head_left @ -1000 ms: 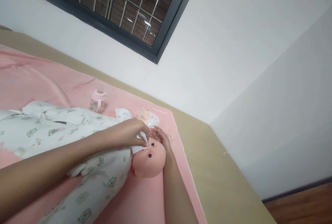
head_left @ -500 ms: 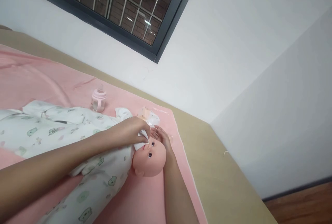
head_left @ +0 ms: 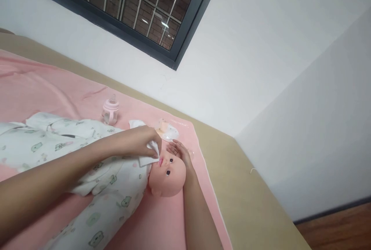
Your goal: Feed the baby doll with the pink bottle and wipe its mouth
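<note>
A baby doll (head_left: 171, 182) lies on its back, its bald head to the right, dressed in a white outfit (head_left: 110, 180) printed with green animals. In the pinch of my left hand (head_left: 142, 140) is a folded white tissue (head_left: 148, 160), at the doll's chin just below its pink mouth. My right hand (head_left: 182, 153) rests along the far side and top of the doll's head, its fingers stretched out and the palm partly hidden by the head.
A pink baby bottle (head_left: 110, 111) with handles stands behind the doll. Near my right hand lies a clear and orange plastic packet (head_left: 168, 131). Beneath everything is a pink blanket (head_left: 37, 87) on a tan surface (head_left: 243, 199) by a white wall (head_left: 203, 99) with a barred window.
My left hand has drawn the tissue back from the doll's nose and mouth toward its chin, so the mouth now shows. My right hand has stayed at the head.
</note>
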`<state>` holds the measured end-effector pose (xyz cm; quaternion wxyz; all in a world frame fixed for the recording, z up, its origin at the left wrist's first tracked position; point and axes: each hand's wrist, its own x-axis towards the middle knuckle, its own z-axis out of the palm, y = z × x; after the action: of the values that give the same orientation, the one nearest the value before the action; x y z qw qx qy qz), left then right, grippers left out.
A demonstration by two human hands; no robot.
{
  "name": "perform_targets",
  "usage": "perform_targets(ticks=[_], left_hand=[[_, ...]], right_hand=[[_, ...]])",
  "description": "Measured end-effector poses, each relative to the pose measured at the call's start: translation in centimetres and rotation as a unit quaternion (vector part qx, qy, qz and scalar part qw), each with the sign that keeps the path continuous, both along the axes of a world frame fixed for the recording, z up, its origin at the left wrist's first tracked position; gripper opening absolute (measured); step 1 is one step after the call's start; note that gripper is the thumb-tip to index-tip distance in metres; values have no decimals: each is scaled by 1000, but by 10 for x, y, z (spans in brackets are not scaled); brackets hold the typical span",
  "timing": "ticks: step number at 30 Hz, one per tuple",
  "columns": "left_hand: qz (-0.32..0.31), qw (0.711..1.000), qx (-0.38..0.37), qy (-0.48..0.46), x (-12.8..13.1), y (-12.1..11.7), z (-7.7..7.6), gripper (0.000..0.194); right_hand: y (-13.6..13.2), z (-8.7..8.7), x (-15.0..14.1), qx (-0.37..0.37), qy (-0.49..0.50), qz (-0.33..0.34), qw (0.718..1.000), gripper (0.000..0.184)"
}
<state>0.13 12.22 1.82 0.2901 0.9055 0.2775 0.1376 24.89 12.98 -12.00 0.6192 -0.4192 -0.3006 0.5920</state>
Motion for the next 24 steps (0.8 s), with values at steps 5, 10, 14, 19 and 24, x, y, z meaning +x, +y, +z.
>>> perform_targets(ticks=[5,10,14,19,24], left_hand=[[0,1000,-15,19,6,-3,-5,15],[19,998,-50,39,8,-5,-7,16],[15,1000,7,25,7,-4,-5,15],[10,999,21,24,6,2,-8,17],[16,999,26,14,5,5,-12,17]], right_hand=[[-1,0,0,0,5,3,1000,34],[-1,0,0,3,9,7,1000,33],[-1,1,-1,0,-2,1,1000,32],[-2,0,0,10,0,10,1000,33],[1,-1,0,1,-4,0,1000,34]])
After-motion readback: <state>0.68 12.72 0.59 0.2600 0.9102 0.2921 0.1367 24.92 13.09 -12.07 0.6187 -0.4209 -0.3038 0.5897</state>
